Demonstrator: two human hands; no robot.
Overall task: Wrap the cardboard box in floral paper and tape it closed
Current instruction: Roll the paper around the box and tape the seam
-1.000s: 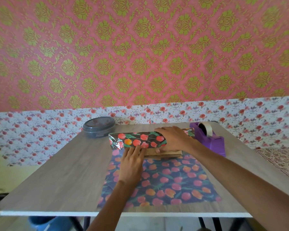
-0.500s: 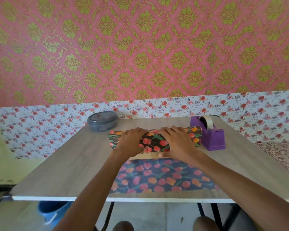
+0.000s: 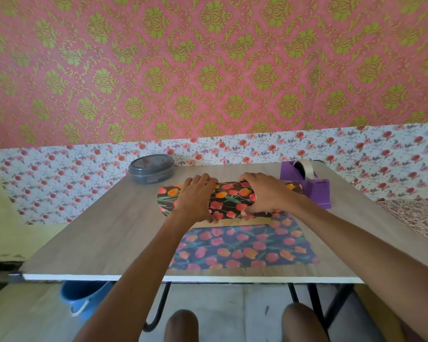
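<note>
The cardboard box (image 3: 232, 222) lies on the table (image 3: 104, 233) just left of the purple tape dispenser (image 3: 309, 187). Its long axis runs left to right along the table's near edge, and its right end points at the dispenser. The floral paper (image 3: 245, 245) is folded over its top, almost touching the dispenser; the flat part stops just short of the near edge. The left hand (image 3: 195, 197) presses the fold with straight fingers. The right hand (image 3: 265, 193) arches over it, fingers curled, gripping the paper. Bare tabletop lies well left of the dispenser, up to a round tin (image 3: 151, 169).
</note>
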